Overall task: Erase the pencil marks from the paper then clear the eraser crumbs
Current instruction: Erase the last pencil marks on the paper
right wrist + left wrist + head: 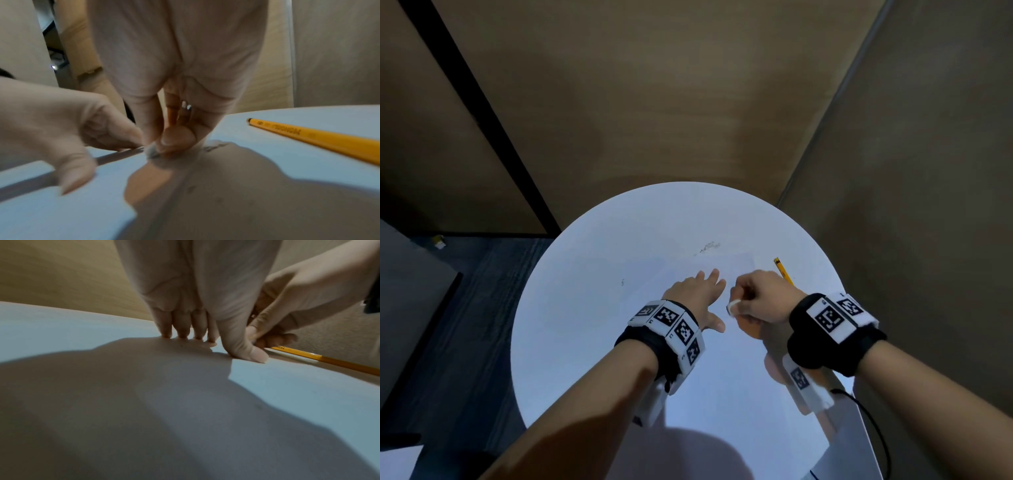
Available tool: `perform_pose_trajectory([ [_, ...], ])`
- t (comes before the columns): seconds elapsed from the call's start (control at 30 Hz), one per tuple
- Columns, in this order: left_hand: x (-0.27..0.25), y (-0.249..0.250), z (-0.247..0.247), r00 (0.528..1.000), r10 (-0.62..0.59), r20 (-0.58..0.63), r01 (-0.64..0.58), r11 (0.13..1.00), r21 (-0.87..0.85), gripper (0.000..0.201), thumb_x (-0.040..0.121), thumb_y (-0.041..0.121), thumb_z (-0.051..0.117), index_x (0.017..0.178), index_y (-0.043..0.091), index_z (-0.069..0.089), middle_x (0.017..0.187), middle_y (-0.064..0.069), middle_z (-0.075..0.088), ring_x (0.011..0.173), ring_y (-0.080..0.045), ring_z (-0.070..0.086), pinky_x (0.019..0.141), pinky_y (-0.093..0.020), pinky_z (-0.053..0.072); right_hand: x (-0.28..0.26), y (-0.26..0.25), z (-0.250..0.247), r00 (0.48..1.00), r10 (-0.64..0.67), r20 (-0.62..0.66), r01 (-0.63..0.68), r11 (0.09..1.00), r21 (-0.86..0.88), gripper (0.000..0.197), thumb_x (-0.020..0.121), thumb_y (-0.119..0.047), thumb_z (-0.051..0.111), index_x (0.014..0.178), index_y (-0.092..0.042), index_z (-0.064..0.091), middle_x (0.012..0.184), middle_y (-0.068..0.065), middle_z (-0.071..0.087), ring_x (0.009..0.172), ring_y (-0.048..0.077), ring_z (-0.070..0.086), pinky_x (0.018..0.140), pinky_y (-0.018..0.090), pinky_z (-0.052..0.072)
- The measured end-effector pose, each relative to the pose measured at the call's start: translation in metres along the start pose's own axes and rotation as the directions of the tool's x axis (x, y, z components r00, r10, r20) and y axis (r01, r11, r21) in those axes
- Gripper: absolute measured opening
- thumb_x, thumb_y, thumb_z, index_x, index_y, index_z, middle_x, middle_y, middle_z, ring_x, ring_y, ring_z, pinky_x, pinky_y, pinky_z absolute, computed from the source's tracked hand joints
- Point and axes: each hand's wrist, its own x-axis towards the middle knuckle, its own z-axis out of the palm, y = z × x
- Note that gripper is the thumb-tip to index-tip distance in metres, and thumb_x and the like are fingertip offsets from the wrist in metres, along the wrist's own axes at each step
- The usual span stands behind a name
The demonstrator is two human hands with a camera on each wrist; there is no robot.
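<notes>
Round white table (pixel 585 308) carries white paper (pixel 736 267), hard to tell from tabletop in head view

Left hand (pixel 697 296) flat on paper, fingers straight and spread, pinning sheet

Right hand (pixel 760 301) just beside it, thumb and fingers pinched round small white eraser (pixel 733 306), eraser down on paper

Yellow pencil (pixel 784 271) lies past right hand, untouched

Crumbs (pixel 710 245) heaped near far edge of paper; few grey marks visible by eraser in right wrist view

Judgement: erasing mostly done, some marks left; crumb clearing not yet begun

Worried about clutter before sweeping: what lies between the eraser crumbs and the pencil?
Only bare paper separates the eraser crumbs from the pencil, seen in the head view.
</notes>
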Motion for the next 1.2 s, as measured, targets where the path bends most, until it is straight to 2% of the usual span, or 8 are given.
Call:
perform_pose_trajectory([
  [0.13, 0.005, -0.006, 0.007, 1.000, -0.020, -0.011, 0.019, 0.998, -0.065, 0.090, 0.087, 0.043, 0.063, 0.153, 0.020, 0.006, 0.160, -0.004, 0.005, 0.144, -0.026, 0.018, 0.110, -0.039, 0.028, 0.010, 0.001, -0.006, 0.980, 0.033, -0.197, -0.035, 0.999, -0.008, 0.011, 0.086, -0.021, 0.061, 0.082, -0.013, 0.056, 0.091, 0.005, 0.064, 0.083, 0.018, 0.054, 0.069, 0.024, 0.040],
  [0.27, 0.001, -0.008, 0.009, 0.999, 0.034, -0.013, -0.035, 0.995, -0.089, 0.090, 0.089, 0.043, 0.060, 0.152, 0.021, 0.000, 0.159, 0.003, -0.010, 0.147, -0.022, 0.000, 0.116, -0.038, 0.014, -0.001, -0.001, 0.006, 1.000, -0.023, -0.018, 0.023, 0.999, -0.027, 0.013, 0.086, -0.022, 0.061, 0.082, -0.012, 0.053, 0.077, -0.004, 0.055, 0.077, 0.015, 0.052, 0.058, 0.016, 0.036],
  [0.4, 0.002, -0.011, 0.020, 0.996, 0.091, 0.006, -0.091, 0.993, -0.073, 0.104, 0.085, 0.050, 0.062, 0.150, 0.018, -0.013, 0.157, -0.001, -0.021, 0.145, -0.021, -0.016, 0.116, -0.040, -0.006, -0.002, -0.001, 0.003, 1.000, 0.008, -0.020, -0.008, 1.000, -0.006, 0.015, 0.086, -0.024, 0.063, 0.085, -0.011, 0.055, 0.080, -0.001, 0.057, 0.076, 0.015, 0.053, 0.059, 0.017, 0.038],
  [0.53, 0.001, -0.019, 0.031, 1.000, -0.002, 0.007, 0.002, 1.000, 0.006, 0.107, 0.083, 0.067, 0.050, 0.147, 0.022, -0.023, 0.153, 0.003, -0.031, 0.143, -0.020, -0.024, 0.113, -0.049, -0.012, -0.004, -0.001, 0.005, 1.000, 0.024, -0.017, -0.024, 1.000, 0.020, 0.017, 0.086, -0.025, 0.062, 0.087, -0.009, 0.056, 0.084, 0.003, 0.060, 0.077, 0.017, 0.054, 0.066, 0.024, 0.042],
  [0.73, -0.012, -0.042, 0.036, 0.990, -0.144, -0.005, 0.144, 0.989, 0.021, 0.093, 0.090, 0.067, 0.029, 0.144, 0.019, -0.029, 0.149, -0.002, -0.038, 0.141, -0.019, -0.028, 0.113, -0.045, -0.015, -0.005, 0.000, 0.006, 0.999, 0.046, -0.022, -0.045, 0.998, 0.046, 0.016, 0.087, -0.026, 0.061, 0.084, -0.012, 0.053, 0.094, 0.006, 0.063, 0.082, 0.018, 0.054, 0.065, 0.024, 0.040],
  [0.83, -0.012, -0.043, 0.037, 0.989, -0.146, -0.009, 0.146, 0.989, 0.008, 0.091, 0.091, 0.067, 0.028, 0.144, 0.018, -0.028, 0.149, -0.002, -0.038, 0.140, -0.019, -0.029, 0.113, -0.044, -0.016, -0.004, -0.002, 0.006, 0.998, 0.056, -0.017, -0.055, 0.998, 0.030, 0.017, 0.088, -0.026, 0.060, 0.085, -0.011, 0.052, 0.099, 0.009, 0.063, 0.084, 0.019, 0.053, 0.068, 0.025, 0.039],
  [1.07, -0.015, -0.045, 0.038, 0.974, -0.227, -0.017, 0.226, 0.974, -0.018, 0.096, 0.090, 0.067, 0.028, 0.144, 0.009, -0.027, 0.150, -0.008, -0.035, 0.141, -0.022, -0.027, 0.115, -0.040, -0.013, 0.007, -0.014, 0.002, 0.999, 0.038, -0.025, -0.041, 0.992, -0.117, 0.024, 0.090, -0.025, 0.057, 0.073, -0.016, 0.042, 0.090, 0.002, 0.049, 0.083, 0.019, 0.045, 0.056, 0.021, 0.031],
  [1.2, -0.019, -0.048, 0.040, 0.977, -0.215, 0.006, 0.215, 0.977, -0.004, 0.100, 0.090, 0.067, 0.031, 0.143, 0.008, -0.028, 0.149, -0.011, -0.036, 0.141, -0.025, -0.028, 0.114, -0.041, -0.013, 0.015, -0.030, 0.005, 0.999, -0.031, -0.017, 0.029, 0.997, -0.069, 0.021, 0.088, -0.023, 0.060, 0.076, -0.013, 0.046, 0.086, 0.002, 0.051, 0.080, 0.018, 0.046, 0.054, 0.017, 0.031],
])
